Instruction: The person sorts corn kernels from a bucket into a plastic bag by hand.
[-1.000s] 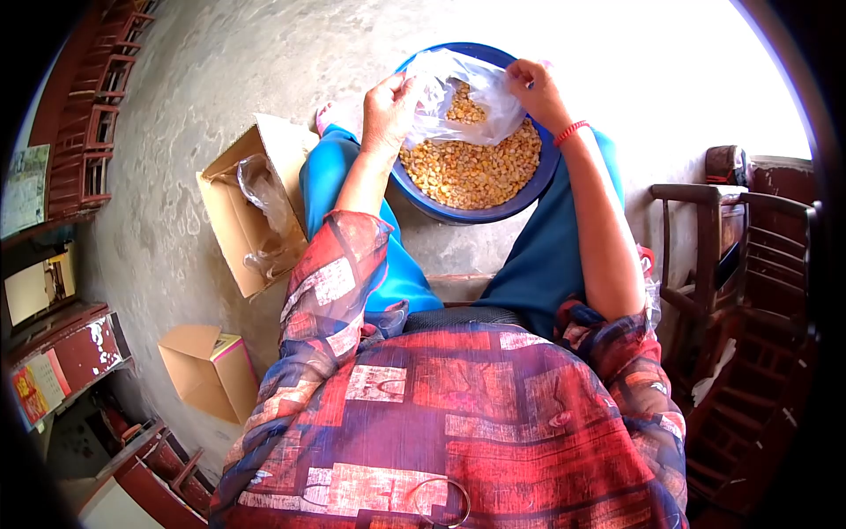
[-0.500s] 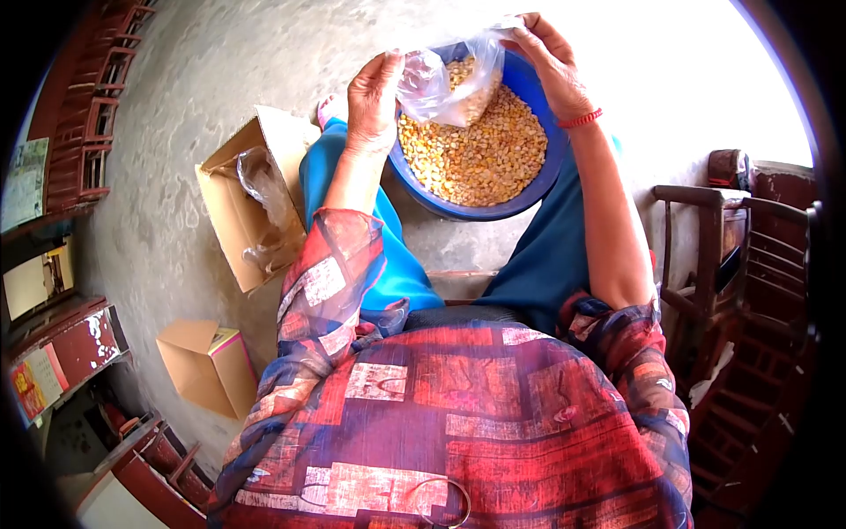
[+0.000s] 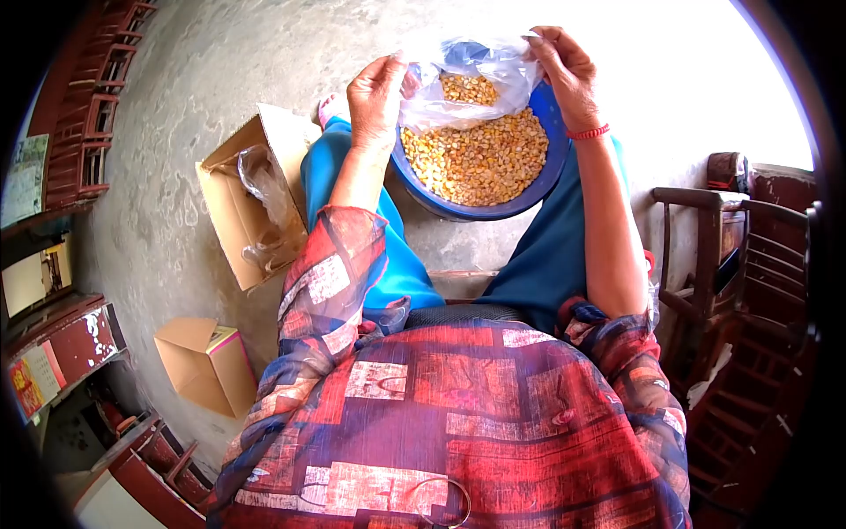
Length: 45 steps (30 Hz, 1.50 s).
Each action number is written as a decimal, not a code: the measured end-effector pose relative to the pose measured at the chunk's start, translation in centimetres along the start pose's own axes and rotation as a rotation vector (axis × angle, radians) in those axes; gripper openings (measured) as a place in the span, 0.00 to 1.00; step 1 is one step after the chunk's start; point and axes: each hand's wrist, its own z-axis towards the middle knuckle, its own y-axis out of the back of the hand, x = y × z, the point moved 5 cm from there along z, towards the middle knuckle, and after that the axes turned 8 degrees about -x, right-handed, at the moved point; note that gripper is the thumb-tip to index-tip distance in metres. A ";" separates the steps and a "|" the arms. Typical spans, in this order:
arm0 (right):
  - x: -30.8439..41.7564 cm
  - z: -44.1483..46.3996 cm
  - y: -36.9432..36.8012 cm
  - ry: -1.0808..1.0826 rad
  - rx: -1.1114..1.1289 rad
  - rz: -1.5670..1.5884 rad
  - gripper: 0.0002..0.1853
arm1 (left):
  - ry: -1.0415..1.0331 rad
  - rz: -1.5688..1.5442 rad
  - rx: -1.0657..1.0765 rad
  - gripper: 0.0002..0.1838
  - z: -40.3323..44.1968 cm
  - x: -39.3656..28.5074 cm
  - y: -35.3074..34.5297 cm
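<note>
The floor is grey concrete with lighter stains, and at the upper right it becomes very bright, almost white. On it, between the two knees of the person, is a blue basin with yellow corn kernels inside. Over the far part of the basin is a clear plastic bag, with its mouth open and some kernels seen in it. The left hand pinches the bag's edge on the right side, between thumb and fingers. The right hand pinches the edge on the other side in the same way.

To the left, near the leg, is an open cardboard box with crumpled clear plastic in it. A smaller carton is nearer to the body. At the right side there are dark wooden chairs, and along the left border there is reddish-brown furniture.
</note>
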 end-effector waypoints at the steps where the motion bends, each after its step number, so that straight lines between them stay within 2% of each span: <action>1: -0.2 0.0 0.0 -0.050 0.029 -0.002 0.10 | -0.008 -0.023 -0.023 0.09 0.1 0.0 0.1; 2: -0.8 0.2 0.0 -0.050 0.027 -0.004 0.10 | -0.007 -0.025 -0.021 0.09 0.1 0.1 0.1; 4: -2.1 0.7 -0.5 0.101 0.064 0.044 0.09 | 0.004 -0.034 -0.034 0.09 0.1 0.3 0.1; 7: -2.5 0.7 -0.9 0.078 0.129 -0.137 0.09 | 0.006 -0.048 -0.031 0.08 0.2 0.5 0.2; 9: -1.3 0.0 -1.2 0.112 0.064 -0.179 0.12 | 0.023 -0.038 -0.019 0.06 0.4 0.7 0.5; 12: -1.0 -0.3 -1.2 0.096 0.015 -0.205 0.12 | 0.028 -0.067 -0.021 0.13 0.5 0.8 0.7; 14: -2.6 0.0 -0.6 0.176 -0.013 -0.254 0.08 | 0.028 -0.055 -0.024 0.14 0.6 1.1 1.0; 16: -2.5 0.1 -0.4 0.139 0.001 -0.261 0.05 | 0.049 -0.046 -0.031 0.13 0.5 1.0 1.0; 23: -1.8 0.3 -0.2 0.145 -0.127 -0.229 0.06 | 0.113 -0.079 -0.031 0.08 0.6 1.5 1.1; 27: -1.3 0.3 -0.1 0.115 -0.177 -0.216 0.05 | 0.056 -0.052 0.071 0.12 0.4 1.2 0.4; 32: -0.7 0.4 0.3 0.194 -0.249 -0.235 0.08 | 0.015 -0.093 0.090 0.22 0.3 -0.1 -0.2; 43: -1.4 0.6 0.7 0.093 -0.252 -0.286 0.13 | 0.020 -0.030 0.033 0.21 0.4 0.4 0.4; 45: -0.9 0.3 0.9 0.087 -0.254 -0.342 0.14 | -0.001 -0.063 0.025 0.18 0.3 0.6 0.4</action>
